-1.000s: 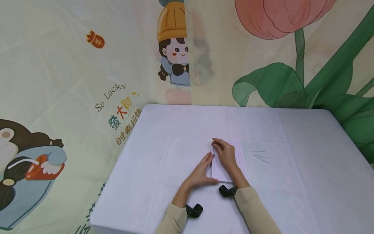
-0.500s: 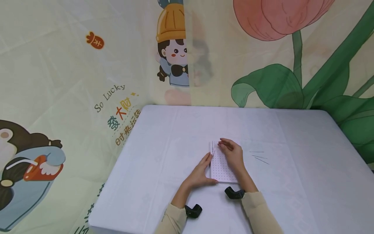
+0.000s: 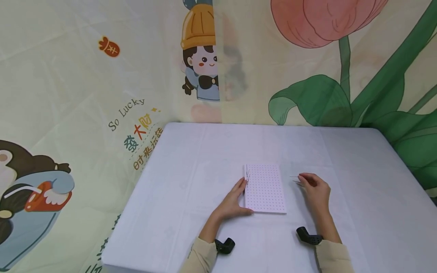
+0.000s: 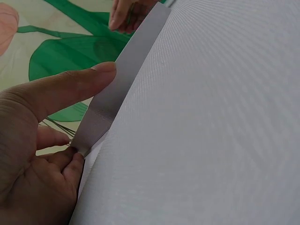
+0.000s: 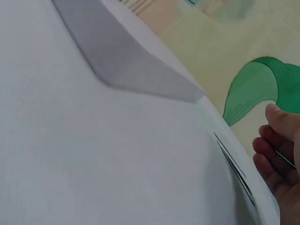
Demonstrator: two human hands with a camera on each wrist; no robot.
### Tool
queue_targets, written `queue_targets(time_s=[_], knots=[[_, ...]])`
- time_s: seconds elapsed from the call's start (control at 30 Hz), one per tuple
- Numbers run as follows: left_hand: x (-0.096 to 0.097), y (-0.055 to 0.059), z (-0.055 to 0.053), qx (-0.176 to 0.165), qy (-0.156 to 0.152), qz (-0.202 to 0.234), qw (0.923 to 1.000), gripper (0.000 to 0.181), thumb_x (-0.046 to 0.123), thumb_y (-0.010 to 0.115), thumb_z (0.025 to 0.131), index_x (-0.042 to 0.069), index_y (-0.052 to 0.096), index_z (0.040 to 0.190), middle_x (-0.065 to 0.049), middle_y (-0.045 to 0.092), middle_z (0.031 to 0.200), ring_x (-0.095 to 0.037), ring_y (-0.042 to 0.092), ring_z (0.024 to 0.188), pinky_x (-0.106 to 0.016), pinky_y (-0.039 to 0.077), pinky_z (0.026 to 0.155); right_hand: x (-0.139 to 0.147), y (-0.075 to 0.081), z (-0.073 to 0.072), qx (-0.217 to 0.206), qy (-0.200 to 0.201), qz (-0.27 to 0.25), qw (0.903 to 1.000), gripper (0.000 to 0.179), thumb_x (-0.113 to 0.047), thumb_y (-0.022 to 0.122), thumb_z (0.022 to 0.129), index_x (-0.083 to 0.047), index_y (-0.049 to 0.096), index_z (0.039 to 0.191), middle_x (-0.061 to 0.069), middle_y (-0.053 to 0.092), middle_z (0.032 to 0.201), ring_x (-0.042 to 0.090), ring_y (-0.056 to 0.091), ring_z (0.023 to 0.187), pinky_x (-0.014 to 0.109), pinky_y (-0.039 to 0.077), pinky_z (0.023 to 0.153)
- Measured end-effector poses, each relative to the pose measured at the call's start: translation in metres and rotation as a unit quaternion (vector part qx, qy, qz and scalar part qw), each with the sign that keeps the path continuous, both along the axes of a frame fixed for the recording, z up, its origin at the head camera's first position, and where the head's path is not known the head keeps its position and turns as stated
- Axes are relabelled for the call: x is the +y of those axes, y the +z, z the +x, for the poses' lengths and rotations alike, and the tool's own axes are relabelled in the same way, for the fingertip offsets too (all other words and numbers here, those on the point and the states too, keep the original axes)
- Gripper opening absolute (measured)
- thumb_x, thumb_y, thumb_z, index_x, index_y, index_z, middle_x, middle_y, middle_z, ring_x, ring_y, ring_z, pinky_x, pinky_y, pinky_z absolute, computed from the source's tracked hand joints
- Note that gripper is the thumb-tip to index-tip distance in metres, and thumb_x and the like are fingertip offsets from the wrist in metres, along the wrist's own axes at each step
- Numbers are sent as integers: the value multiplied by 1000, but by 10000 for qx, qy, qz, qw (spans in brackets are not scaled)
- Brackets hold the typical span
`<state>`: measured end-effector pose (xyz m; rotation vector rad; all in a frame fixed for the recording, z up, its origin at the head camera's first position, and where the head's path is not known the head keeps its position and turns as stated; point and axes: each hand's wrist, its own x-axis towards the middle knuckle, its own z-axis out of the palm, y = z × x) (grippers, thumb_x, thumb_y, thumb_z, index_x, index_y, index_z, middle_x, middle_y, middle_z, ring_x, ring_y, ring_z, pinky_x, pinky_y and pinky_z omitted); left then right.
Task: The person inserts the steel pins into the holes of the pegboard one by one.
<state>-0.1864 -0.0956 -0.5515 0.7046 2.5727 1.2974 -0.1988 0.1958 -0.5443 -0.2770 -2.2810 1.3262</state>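
A white board (image 3: 266, 189) with a grid of small dots or holes lies on the white-covered table. Two or more thin dark sticks, like needles, rise from its left edge. My left hand (image 3: 228, 203) steadies the board, fingers against the left side and thumb (image 4: 101, 77) along the near edge. To the right of the board, my right hand (image 3: 317, 190) hovers at several loose thin sticks (image 5: 236, 173) on the table. In the right wrist view thumb and fingers stand apart, and no stick clearly sits between them. The far ends of the sticks are hidden by that hand in the head view.
A white cloth covers the table (image 3: 198, 151). Behind and to the left hang printed curtains (image 3: 143, 68) with cartoon figures and a large flower. Each wrist carries a small black camera (image 3: 308, 237).
My right hand has left the upper left part of the board and moved right to the loose sticks. More of the board now shows. My left hand stays at the board's left side.
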Motion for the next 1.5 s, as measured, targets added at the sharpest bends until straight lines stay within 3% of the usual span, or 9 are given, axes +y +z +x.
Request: queue_targets(time_s=[0.1,0.27,0.53,0.97,1.33,1.5], knots=[[-1,2,0,35,3,23,10000,109,30,84,64,3,18,147,-10,10,153,-23,12,139,-38,20,110,11,-5,2,-248,-244,260,9991,26,-29,66,85,-6,70,97,7,67,92,5,53,77,13,40,65],[-1,2,0,54,33,6,10000,109,31,84,64,3,18,147,-9,10,154,-22,13,139,-38,20,110,17,-9,3,-494,-229,619,9966,23,-24,67,85,-4,71,94,11,67,92,18,57,82,25,41,69],[-1,1,0,-7,87,5,10000,109,31,84,64,4,18,147,-8,9,154,-21,12,139,-37,20,110,16,-14,2,-397,18,1007,9941,13,-10,70,81,0,70,89,15,65,91,30,57,89,41,43,77],[-3,4,0,25,38,47,10000,109,31,84,65,3,18,147,-8,9,154,-20,11,139,-38,20,110,15,-16,-2,-269,230,1522,9877,8,-5,73,78,0,71,84,12,62,85,25,52,81,34,39,68],[-2,1,-1,60,-48,37,10000,109,32,84,65,3,18,147,-10,9,154,-22,12,139,-38,20,110,15,-12,1,-312,581,2087,9757,10,-5,66,84,5,66,87,19,61,87,33,51,84,48,41,73],[0,-1,0,49,-49,11,10000,109,31,84,65,3,18,147,-10,10,153,-23,12,139,-38,20,110,10,-11,3,-166,502,1879,9808,11,-7,61,88,4,64,91,17,62,85,29,55,80,40,44,69]])
